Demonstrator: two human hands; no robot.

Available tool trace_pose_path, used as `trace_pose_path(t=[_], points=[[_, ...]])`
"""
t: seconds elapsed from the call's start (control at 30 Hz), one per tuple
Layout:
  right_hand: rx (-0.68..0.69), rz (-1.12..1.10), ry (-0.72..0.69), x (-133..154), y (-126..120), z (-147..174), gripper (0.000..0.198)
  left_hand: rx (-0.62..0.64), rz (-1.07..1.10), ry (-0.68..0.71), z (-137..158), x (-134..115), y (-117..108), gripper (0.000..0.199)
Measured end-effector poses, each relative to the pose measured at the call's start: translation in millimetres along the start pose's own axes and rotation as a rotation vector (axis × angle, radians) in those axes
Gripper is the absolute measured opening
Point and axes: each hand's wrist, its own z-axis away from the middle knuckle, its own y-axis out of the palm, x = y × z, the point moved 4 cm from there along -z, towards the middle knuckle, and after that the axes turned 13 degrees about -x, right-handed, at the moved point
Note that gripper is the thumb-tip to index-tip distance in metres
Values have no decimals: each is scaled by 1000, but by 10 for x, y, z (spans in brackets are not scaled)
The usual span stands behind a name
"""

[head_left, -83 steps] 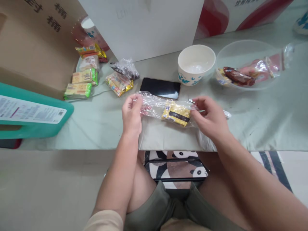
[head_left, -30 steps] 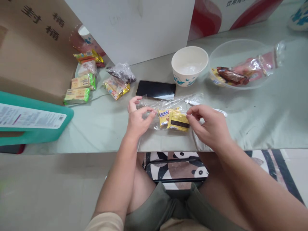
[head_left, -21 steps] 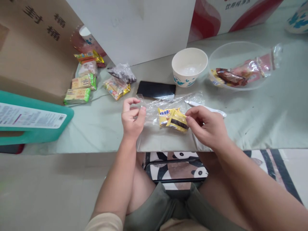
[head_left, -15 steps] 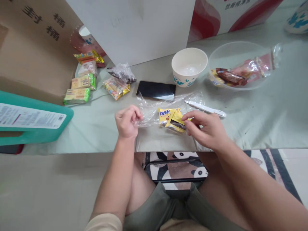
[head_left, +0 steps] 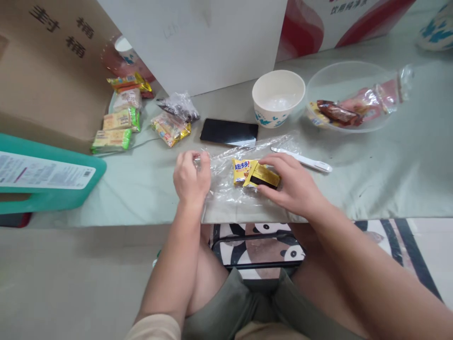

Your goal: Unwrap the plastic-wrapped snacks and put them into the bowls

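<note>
Seated facing the near edge of a pale green cloth-covered tabletop (head_left: 134, 203), with bare thighs parted below it. Reaching across that edge with both forearms: with the left (head_left: 173, 255) running steeply up from a short beige sleeve (head_left: 154, 327), and with the right (head_left: 375, 259) slanting in from lower right. Holding the bare left hand (head_left: 190, 177) back upward near the edge, with fingers curled and thumb raised. Lowering nothing at the wrists, both nearly straight. Arching the bare right hand (head_left: 295, 186) leftward, with fingers parted from thumb; gripping or not, impossible to tell.

Soft, even light, glints on the crinkled plastic wrapper (head_left: 223, 177), faint shadows, slight overall blur.
</note>
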Motion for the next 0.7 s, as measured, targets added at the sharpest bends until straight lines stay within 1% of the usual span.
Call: trace_pose_path(t=[0.03, 0.07, 0.13, 0.17, 0.23, 0.27, 0.3, 0.33, 0.4, 0.43, 0.5, 0.57, 0.6, 0.63, 0.67, 0.7], points=[[50, -8, -5, -6, 43, 6, 42, 12, -77, 32, 24, -29, -2, 34], [93, -11, -4, -13, 81, 12, 49, 48, -126, 32, 40, -48, 2, 37], [140, -7, 4, -32, 132, 25, 57, 172, -163, -2, 59, -70, 24, 41], [147, -5, 10, -41, 146, 30, 59, 240, -151, -20, 65, -78, 37, 40], [151, -9, 28, -58, 160, 37, 61, 356, -90, -47, 73, -85, 54, 37], [152, -14, 37, -64, 164, 40, 61, 392, -56, -54, 75, -85, 57, 42], [156, -19, 44, -67, 167, 42, 61, 410, -30, -59, 77, -83, 54, 47], [159, -24, 50, -67, 171, 43, 60, 415, -16, -63, 81, -79, 49, 46], [155, -34, 59, -64, 179, 42, 58, 419, 11, -82, 102, -77, 43, 29], [148, -39, 62, -61, 183, 41, 57, 442, 54, -98, 124, -85, 49, 24], [125, -47, 66, -57, 194, 34, 54, 545, 205, -129, 193, -129, 83, 24], [101, -47, 65, -54, 205, 27, 52, 654, 359, -102, 264, -198, 116, 23], [92, -44, 65, -53, 210, 23, 51, 681, 395, -66, 288, -223, 127, 29], [84, -40, 68, -54, 214, 20, 50, 678, 402, -34, 299, -231, 135, 37], [79, -34, 71, -54, 217, 18, 49, 649, 385, -25, 298, -218, 143, 42], [76, -27, 74, -54, 220, 16, 49, 606, 353, -46, 290, -184, 151, 39]])
